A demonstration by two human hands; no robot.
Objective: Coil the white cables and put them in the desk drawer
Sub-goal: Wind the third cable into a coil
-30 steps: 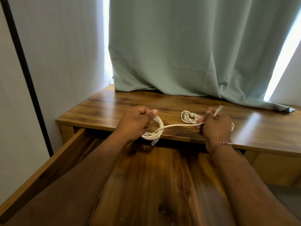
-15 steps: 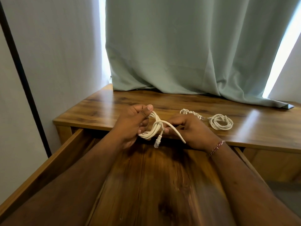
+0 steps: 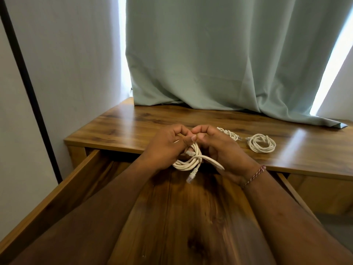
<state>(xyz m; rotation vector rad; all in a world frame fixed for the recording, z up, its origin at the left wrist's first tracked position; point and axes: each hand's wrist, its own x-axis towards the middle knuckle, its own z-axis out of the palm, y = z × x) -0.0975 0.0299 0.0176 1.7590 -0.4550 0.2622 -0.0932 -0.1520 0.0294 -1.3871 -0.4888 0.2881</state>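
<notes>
My left hand (image 3: 166, 146) grips a coil of white cable (image 3: 188, 162) above the front edge of the wooden desk. One plug end (image 3: 191, 176) hangs down from the coil over the open drawer (image 3: 57, 199). My right hand (image 3: 219, 148) is curled beside the left one, fingertips meeting it, with the cable's free tail running under its palm. Two more white cables lie on the desk (image 3: 133, 127) to the right: a twisted bundle (image 3: 228, 133) partly behind my right hand, and a round coil (image 3: 261, 143).
A pale green curtain (image 3: 219, 64) hangs onto the back of the desk. A white wall and a black vertical bar (image 3: 28, 88) stand on the left. The drawer's wooden bottom (image 3: 181, 217) spreads wide below my forearms.
My right hand has come left from the far cables and now meets my left hand at the coil. The cable tail has been wound around the coil, and the plug hangs lower.
</notes>
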